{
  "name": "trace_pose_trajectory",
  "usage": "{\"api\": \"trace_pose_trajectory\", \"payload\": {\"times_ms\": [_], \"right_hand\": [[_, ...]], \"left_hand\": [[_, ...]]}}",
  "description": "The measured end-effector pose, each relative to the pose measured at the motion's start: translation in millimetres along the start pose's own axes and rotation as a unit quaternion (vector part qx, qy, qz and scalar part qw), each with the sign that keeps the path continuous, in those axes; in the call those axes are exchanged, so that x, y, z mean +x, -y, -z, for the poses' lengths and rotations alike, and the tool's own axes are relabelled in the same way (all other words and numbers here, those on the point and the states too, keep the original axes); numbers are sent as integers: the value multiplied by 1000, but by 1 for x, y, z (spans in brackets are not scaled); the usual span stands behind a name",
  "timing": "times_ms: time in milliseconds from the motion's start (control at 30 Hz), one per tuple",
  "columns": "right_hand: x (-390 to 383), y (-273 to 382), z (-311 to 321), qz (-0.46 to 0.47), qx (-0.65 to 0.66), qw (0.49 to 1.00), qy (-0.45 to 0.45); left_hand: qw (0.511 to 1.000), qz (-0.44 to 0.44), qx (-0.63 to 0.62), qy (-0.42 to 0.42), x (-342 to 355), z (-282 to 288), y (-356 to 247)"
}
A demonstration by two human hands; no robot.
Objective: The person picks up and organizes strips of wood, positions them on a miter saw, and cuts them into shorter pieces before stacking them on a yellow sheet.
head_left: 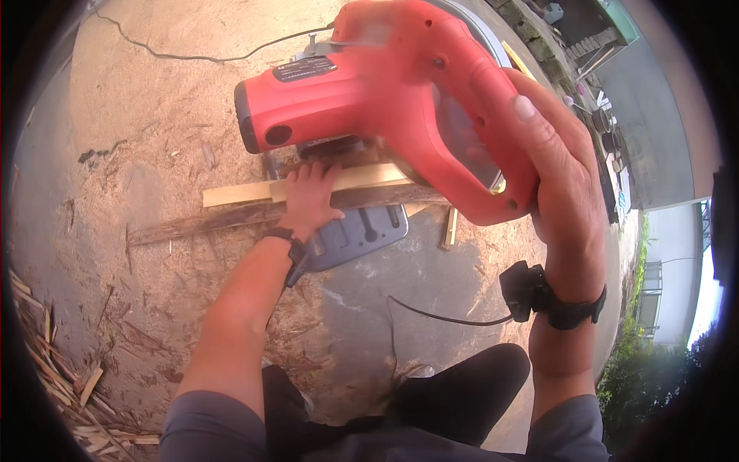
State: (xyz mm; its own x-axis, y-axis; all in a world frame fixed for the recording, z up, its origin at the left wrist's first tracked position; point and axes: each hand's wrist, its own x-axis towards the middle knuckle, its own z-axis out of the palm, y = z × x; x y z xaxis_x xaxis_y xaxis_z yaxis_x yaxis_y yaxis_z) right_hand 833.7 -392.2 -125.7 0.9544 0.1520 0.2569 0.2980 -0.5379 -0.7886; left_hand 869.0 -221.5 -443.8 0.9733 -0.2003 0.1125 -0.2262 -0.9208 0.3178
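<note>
A large red miter saw (400,85) fills the upper middle, its motor housing pointing left. My right hand (566,154) is wrapped round its loop handle, thumb along the top; the handle partly hides the fingers. Beneath the motor, my left hand (310,196) grips a pale wooden strip (242,193), fingers spread over it and thumb on the near side. A rough brown wooden strip (192,224) runs alongside, passing under that hand. Both lie across the saw's grey base (362,237). The blade's contact with the wood is hidden by the saw body.
Sawdust and wood scraps cover the ground (192,138). Split sticks are piled (69,385) at the lower left. A black cord (215,58) runs across the far ground, and another cable (446,317) leads to my right wrist device (531,291). A wall (654,131) stands at the right.
</note>
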Motion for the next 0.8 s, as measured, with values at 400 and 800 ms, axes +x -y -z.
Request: {"api": "trace_pose_trajectory", "payload": {"times_ms": [400, 800], "right_hand": [[76, -10, -1, -235, 147, 925, 258], [71, -21, -12, -198, 106, 940, 258]], "left_hand": [[1000, -5, -8, -3, -1, -2, 2], [999, -14, -7, -29, -1, -9, 4]]}}
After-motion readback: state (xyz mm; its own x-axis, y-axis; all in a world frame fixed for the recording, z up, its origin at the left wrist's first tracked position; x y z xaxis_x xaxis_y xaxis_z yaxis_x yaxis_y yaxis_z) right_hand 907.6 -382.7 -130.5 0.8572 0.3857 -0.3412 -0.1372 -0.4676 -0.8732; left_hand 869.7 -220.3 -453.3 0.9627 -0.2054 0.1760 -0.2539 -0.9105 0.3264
